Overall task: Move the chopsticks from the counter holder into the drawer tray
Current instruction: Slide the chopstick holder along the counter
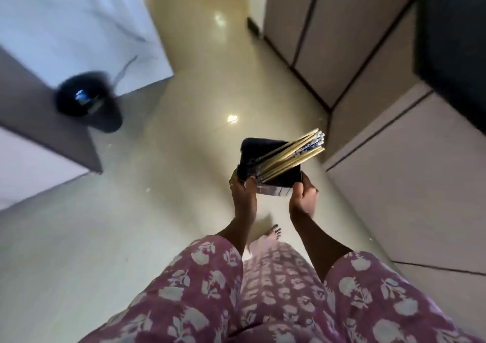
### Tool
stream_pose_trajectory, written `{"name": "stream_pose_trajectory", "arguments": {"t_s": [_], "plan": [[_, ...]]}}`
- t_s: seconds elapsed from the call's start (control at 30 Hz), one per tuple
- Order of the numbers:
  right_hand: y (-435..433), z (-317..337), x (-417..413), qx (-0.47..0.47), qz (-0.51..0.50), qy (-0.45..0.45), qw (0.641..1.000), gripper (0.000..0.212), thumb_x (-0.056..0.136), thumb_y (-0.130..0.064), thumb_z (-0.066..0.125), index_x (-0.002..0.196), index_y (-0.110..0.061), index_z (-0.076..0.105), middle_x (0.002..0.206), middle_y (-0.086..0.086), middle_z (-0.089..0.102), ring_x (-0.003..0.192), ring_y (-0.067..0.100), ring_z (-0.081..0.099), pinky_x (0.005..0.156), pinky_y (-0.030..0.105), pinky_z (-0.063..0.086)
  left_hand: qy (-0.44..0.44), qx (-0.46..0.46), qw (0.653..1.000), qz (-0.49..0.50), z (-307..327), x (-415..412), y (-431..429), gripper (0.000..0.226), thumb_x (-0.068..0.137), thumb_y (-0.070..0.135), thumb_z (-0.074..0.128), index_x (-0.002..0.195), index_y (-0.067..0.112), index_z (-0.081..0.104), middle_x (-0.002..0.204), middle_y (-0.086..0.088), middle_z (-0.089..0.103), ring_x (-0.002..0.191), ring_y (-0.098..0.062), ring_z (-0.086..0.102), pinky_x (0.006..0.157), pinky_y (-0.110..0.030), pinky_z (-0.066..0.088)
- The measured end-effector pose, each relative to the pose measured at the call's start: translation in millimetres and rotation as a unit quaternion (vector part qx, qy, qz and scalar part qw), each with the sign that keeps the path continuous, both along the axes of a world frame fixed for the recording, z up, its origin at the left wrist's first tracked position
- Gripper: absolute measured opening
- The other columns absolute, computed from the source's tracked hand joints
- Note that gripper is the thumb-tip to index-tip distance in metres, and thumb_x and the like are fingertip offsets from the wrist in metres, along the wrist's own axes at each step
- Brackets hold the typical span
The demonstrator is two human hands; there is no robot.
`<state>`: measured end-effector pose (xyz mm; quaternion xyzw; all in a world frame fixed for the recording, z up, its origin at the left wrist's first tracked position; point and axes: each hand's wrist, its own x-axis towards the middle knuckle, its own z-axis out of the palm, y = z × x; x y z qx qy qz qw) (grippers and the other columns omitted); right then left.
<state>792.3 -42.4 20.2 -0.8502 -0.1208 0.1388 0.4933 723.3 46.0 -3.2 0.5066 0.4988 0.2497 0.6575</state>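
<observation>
Left hand [243, 194] and right hand [302, 194] grip opposite sides of the dark square holder [265, 158], carried above the glossy floor; its pale bamboo chopsticks [292, 152] lean right and could slide out if tipped.

holder [268, 158]: 1 | chopsticks [294, 150]: one bundle, count unclear | hands: 2, left [243, 194], right [302, 198] | black round object [88, 100]: 1
</observation>
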Motion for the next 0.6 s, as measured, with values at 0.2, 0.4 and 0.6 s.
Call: {"name": "stream_pose_trajectory", "arguments": {"t_s": [0.2,0.4,0.6], "plan": [[17.0,-8.5,-133.7,-0.031,0.189,0.017,0.981,0.023,0.072,-0.013,0.029,0.071,-0.011,0.051,0.059,0.001,0.046,0.059,0.023,0.039,0.063,0.035,0.033,0.041,-0.051,0.981,0.182,-14.3,-168.7,-25.0,0.051,0.082,0.022,0.047,0.131,0.009,0.043,0.12,-0.027,0.056,0.11,-0.049,0.05,0.095,-0.057,0.042],[24.4,-4.6,-265.6,-0.03,0.393,0.043,0.918,0.048,0.076,-0.013,0.03,0.104,0.008,0.063,0.092,0.02,0.068,0.08,0.021,0.057,0.072,0.028,0.045,0.022,-0.08,0.918,0.388,-16.9,-306.1,-70.5,0.049,0.087,0.018,0.047,0.135,0.018,0.04,0.119,-0.029,0.057,0.109,-0.049,0.05,0.092,-0.053,0.044],[23.3,3.0,-394.7,-0.046,0.577,0.052,0.814,0.046,0.073,-0.013,0.03,0.099,-0.003,0.066,0.085,0.015,0.068,0.064,-0.001,0.059,0.053,0.005,0.039,0.016,-0.09,0.799,0.594,-11.6,-419.1,-123.9,0.056,0.075,0.035,0.044,0.127,0.017,0.043,0.115,-0.021,0.061,0.109,-0.042,0.053,0.086,-0.043,0.046]]}}
